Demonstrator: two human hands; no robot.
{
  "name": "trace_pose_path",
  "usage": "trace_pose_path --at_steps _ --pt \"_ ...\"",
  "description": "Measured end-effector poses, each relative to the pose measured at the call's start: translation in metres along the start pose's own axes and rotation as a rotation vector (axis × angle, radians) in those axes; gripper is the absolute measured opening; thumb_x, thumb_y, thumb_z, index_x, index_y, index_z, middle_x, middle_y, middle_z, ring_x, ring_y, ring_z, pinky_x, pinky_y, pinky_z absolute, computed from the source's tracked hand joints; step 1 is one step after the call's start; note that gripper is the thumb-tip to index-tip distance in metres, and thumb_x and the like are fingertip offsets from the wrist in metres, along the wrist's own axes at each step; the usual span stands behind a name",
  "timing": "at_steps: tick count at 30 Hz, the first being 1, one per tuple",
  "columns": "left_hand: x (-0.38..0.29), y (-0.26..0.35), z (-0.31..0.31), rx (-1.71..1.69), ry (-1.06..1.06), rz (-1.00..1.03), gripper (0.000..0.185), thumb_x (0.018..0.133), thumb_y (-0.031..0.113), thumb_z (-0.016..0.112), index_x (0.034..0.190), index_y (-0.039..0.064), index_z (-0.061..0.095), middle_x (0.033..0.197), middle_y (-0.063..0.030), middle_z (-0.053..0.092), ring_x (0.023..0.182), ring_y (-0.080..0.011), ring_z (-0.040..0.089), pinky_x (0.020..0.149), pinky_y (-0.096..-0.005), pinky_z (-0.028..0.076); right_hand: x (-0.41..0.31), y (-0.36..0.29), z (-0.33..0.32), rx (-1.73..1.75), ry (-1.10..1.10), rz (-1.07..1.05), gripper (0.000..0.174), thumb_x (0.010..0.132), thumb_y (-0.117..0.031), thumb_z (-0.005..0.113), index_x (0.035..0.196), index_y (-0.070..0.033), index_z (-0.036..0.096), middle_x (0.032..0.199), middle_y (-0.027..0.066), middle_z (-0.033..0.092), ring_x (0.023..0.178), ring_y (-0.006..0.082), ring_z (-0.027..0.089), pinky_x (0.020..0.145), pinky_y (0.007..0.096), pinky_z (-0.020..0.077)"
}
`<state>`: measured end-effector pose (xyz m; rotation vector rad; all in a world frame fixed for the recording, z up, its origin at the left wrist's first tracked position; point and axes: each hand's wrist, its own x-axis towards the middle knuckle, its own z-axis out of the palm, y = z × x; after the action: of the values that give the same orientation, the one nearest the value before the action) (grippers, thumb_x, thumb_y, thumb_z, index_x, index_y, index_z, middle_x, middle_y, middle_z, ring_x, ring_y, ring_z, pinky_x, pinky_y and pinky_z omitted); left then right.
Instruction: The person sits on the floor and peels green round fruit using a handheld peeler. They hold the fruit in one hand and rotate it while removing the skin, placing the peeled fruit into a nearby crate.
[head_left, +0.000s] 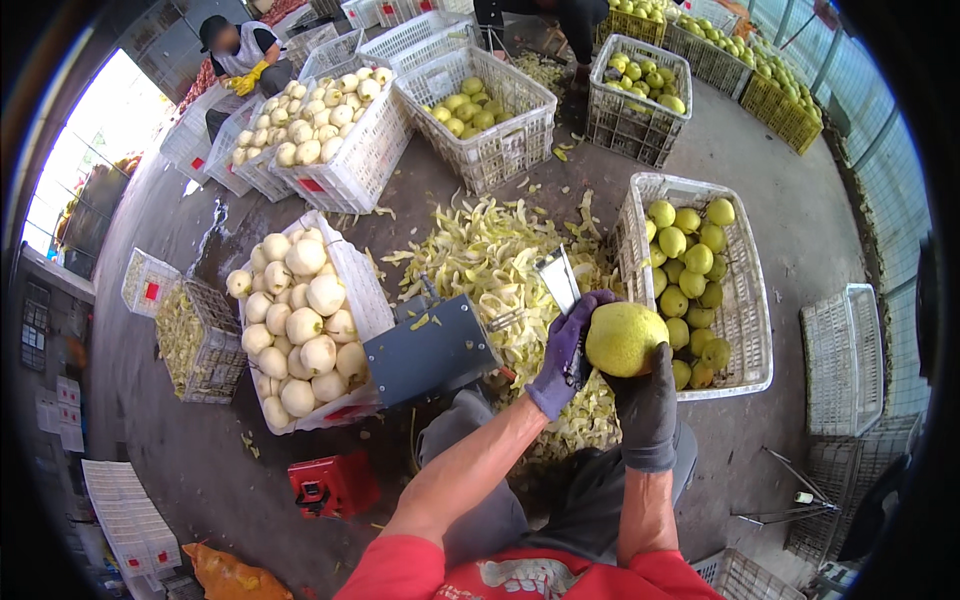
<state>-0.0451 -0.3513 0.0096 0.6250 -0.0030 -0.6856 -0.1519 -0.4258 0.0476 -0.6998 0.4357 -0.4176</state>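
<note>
A large yellow-green pear (627, 340) is held up between my two hands. My left hand (564, 352), in a purple glove, presses against its left side. From that same hand rises a flat metal blade (558, 274); its handle is hidden in the fingers. My right hand (646, 409), in a dark grey glove, grips the pear from below and the right. Left of my hands stands a dark metal machine box (429, 349) with a pronged fork (505, 321) on its side. Beneath lies a heap of pear peelings (487, 255).
To the right, a white crate (756, 322) holds unpeeled pears (690, 283). On the left, another crate (367, 292) is heaped with peeled pears (305, 346). A red device (334, 486) rests on the floor. Farther off, a person in yellow gloves (247, 79) sits beside stacked crates (352, 169).
</note>
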Motion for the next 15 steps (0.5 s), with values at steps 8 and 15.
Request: trace_pose_path --at_steps 8,15 --pt "-0.015 0.027 0.015 0.469 0.021 0.107 0.032 0.098 0.034 0.063 0.113 0.008 0.072 0.107 -0.0058 0.072 0.103 -0.0166 0.067 0.095 -0.0303 0.052 0.013 -0.003 -0.018 0.073 -0.037 0.055 0.051 0.094 -0.021 0.058 0.139 0.000 0.043 0.126 0.0187 0.056 0.114 0.0303 0.060 0.099 0.0454 0.0520" --pt "-0.015 0.125 -0.053 0.595 0.225 0.360 0.036 0.087 0.041 0.072 0.108 0.011 0.073 0.107 -0.0050 0.072 0.106 -0.0145 0.063 0.095 -0.0301 0.047 0.059 0.043 -0.058 0.255 -0.084 0.187 0.055 0.100 -0.046 0.051 0.135 -0.003 0.051 0.129 0.0140 0.061 0.117 0.0260 0.062 0.099 0.0418 0.0521"
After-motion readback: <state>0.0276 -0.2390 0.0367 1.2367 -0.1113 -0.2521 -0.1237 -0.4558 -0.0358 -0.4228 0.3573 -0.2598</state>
